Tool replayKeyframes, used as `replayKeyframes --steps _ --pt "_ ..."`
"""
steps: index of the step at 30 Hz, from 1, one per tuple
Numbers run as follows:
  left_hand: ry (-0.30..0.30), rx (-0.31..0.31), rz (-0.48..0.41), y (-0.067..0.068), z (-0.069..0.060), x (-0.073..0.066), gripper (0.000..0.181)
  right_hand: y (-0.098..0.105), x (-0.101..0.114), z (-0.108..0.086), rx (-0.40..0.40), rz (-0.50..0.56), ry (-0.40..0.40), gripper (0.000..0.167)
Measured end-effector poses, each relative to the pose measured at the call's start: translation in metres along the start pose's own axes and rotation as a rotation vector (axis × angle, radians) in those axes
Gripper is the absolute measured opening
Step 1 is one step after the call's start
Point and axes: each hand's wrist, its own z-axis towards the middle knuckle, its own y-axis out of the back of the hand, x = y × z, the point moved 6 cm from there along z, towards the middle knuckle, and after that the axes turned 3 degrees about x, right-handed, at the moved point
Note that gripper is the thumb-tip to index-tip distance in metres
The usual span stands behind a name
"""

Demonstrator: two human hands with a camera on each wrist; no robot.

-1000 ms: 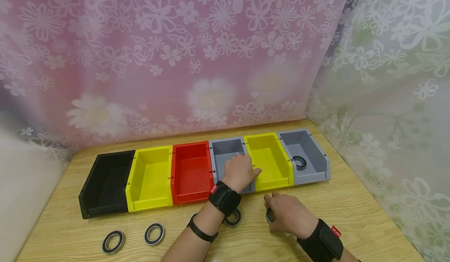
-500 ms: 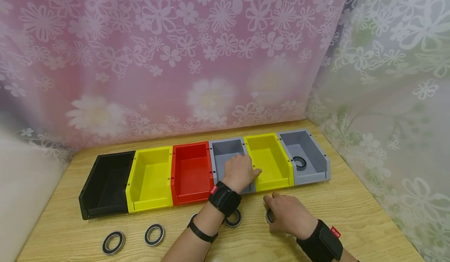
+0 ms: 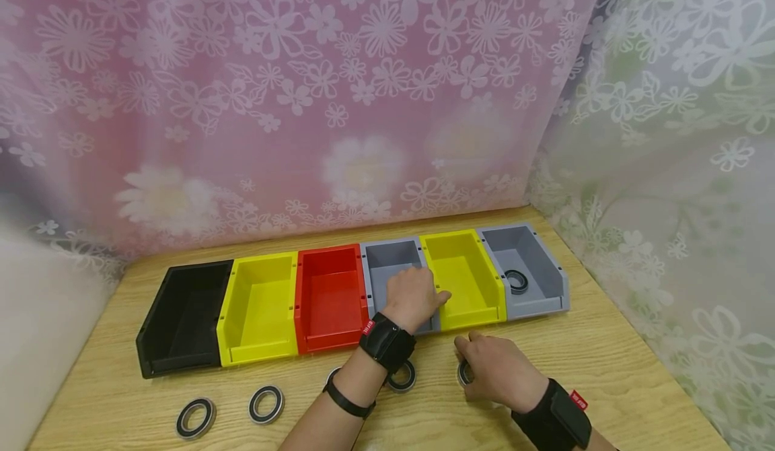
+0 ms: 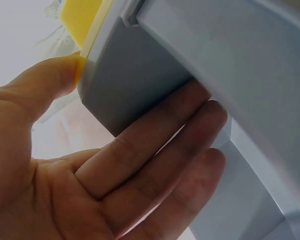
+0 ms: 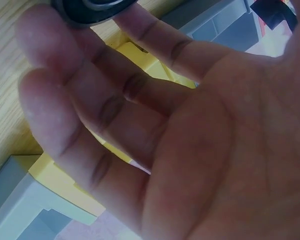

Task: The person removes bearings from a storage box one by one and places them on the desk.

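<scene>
My left hand (image 3: 413, 296) is at the middle grey bin (image 3: 392, 252), its fingers extended and loosely bent into it. In the left wrist view the fingers (image 4: 155, 155) lie by the grey walls, and the thumb (image 4: 55, 75) meets the edge beside the yellow bin. Nothing is seen held there. On the table in front of the bins, my right hand (image 3: 504, 369) pinches a bearing (image 3: 463, 373), which it partly covers. The right wrist view shows that bearing's black and metal rim (image 5: 85, 19) between the thumb and fingertips.
Black (image 3: 181, 316), yellow (image 3: 260, 296), red (image 3: 331, 296) and another yellow bin (image 3: 463, 276) share the row. The right-end grey bin (image 3: 514, 242) contains a bearing (image 3: 517, 281). More bearings lie in front: one far left (image 3: 196, 417), another beside it (image 3: 266, 403), others near the left forearm (image 3: 401, 377).
</scene>
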Motion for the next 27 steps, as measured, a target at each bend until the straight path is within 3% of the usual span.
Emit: replayKeyframes --steps 7,15,27 --pt "0.002 -0.002 -0.001 -0.001 0.000 0.001 0.061 0.000 -0.001 0.000 0.011 0.017 -0.005 0.045" --pt "-0.003 0.001 -0.006 0.000 0.000 0.001 0.061 0.010 0.000 0.000 -0.031 0.012 0.007 0.042" --pt "-0.005 0.007 -0.008 -0.001 0.001 0.001 0.061 0.049 0.009 0.003 -0.160 -0.016 0.046 0.025"
